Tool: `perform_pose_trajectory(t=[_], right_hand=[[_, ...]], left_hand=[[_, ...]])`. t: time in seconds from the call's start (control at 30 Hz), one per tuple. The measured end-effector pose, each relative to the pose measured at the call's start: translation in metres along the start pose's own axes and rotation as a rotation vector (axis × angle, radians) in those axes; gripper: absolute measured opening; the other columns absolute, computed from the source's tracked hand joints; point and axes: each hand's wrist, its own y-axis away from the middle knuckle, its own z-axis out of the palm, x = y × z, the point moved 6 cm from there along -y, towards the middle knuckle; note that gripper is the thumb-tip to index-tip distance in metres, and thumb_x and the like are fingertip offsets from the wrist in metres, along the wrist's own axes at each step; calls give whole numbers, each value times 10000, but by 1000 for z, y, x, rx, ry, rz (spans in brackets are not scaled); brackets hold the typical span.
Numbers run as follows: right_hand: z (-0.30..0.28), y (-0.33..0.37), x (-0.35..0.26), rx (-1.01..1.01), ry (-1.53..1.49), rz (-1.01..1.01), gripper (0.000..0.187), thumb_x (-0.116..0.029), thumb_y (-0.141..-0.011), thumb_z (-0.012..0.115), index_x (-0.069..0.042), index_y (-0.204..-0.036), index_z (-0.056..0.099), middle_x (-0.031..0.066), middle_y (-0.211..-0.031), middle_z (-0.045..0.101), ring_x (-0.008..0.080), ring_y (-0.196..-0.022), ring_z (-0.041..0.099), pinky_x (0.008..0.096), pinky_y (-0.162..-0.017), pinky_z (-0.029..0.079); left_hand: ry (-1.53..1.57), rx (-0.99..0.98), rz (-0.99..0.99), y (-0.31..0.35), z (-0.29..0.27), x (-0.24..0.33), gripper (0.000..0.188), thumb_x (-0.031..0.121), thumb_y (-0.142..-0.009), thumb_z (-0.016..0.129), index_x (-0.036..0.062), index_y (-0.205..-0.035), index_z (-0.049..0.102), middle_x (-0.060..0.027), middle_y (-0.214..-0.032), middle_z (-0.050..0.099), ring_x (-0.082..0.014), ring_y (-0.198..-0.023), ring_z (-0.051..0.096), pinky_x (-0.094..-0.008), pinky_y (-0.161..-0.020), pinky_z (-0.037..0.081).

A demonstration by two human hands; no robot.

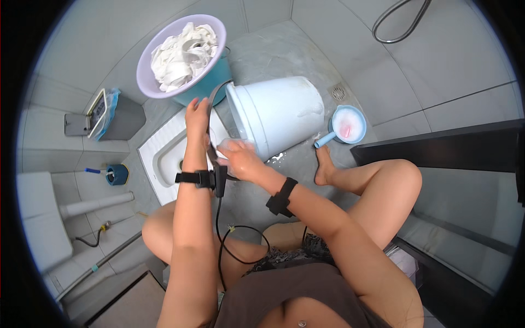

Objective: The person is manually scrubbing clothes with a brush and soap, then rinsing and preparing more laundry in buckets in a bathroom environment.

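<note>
A pale blue bucket (284,112) lies tipped on its side on the wet floor, its mouth turned left. A dark grey curved strip (212,112), perhaps a handle or a rim seen edge-on, stands in front of that mouth. My left hand (197,117) grips this strip along its left side, fingers pointing up. My right hand (243,162) is at the strip's lower part, close to the bucket's lower rim. Its fingers are bent round something pale and partly see-through, blurred too much to name.
A lilac basin (143,65) of white cloth sits on a teal bucket (210,82) at the back left. Beneath my hands is a white squat toilet (156,150). A blue dipper (361,117) with suds lies right, near a floor drain (339,92). A grey bin (126,117) stands left.
</note>
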Motion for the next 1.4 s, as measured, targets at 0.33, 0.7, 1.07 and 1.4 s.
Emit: perform_pose_trajectory(t=[0.33, 0.7, 1.07, 1.4], right_hand=[[-30, 36, 73, 367, 121, 288, 415, -203, -775, 577, -51, -1157, 519, 163, -1204, 461, 334, -1154, 380, 435, -967, 272], [-118, 130, 359, 495, 202, 1239, 324, -78, -677, 572, 10, -984, 520, 172, -1022, 508, 339, -959, 493, 395, -842, 402], [-76, 198, 495, 460, 578, 1030, 351, -54, -707, 577, -5, -1039, 475, 229, -1142, 457, 356, -1077, 448, 415, -905, 374], [-67, 7, 183, 648, -272, 214, 442, -70, -739, 539, -68, -1181, 511, 120, -1141, 541, 253, -893, 566, 351, -777, 449]], left_hand=[[-241, -238, -364, 37, 80, -87, 486, 230, -735, 652, -80, -1077, 501, -235, -1003, 565, -332, -890, 567, -408, -745, 452], [4, 21, -190, 8, 67, -57, 209, 111, -806, 588, -25, -957, 543, -104, -831, 600, -192, -690, 553, -330, -620, 439], [-93, 39, -254, -2, 89, -45, 285, 142, -820, 566, -45, -1025, 507, -138, -888, 599, -196, -733, 584, -292, -681, 463], [-139, 63, -212, -1, 77, -48, 410, 300, -834, 554, -64, -1017, 512, -106, -856, 582, -166, -732, 546, -278, -657, 445]])
